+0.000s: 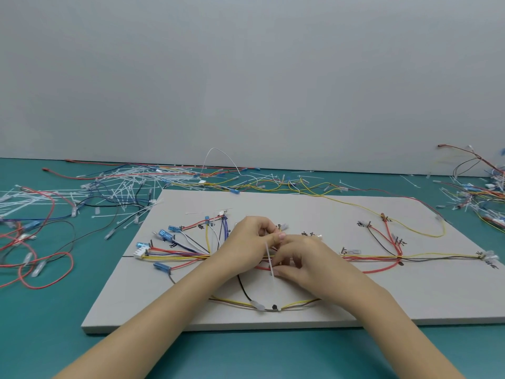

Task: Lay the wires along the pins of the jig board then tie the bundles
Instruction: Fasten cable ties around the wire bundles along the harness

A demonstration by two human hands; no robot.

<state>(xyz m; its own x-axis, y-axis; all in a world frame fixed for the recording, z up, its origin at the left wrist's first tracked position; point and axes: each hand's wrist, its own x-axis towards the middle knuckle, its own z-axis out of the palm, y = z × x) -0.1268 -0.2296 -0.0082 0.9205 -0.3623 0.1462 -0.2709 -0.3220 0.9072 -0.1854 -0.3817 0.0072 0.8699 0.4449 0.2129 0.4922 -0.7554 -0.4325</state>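
Both hands meet mid-frame: left hand (250, 239) and right hand (297, 258) pinch the upright zip tie (270, 259) crossing the sideways wire bundle (369, 259).

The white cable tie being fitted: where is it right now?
Head view, mid-board: the white cable tie stands between the left hand and right hand, pinched by both, over the wire bundle.

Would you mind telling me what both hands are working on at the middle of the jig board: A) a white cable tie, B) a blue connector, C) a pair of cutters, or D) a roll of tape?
A: the left hand and right hand pinch a white cable tie over the wire bundle on the jig board.
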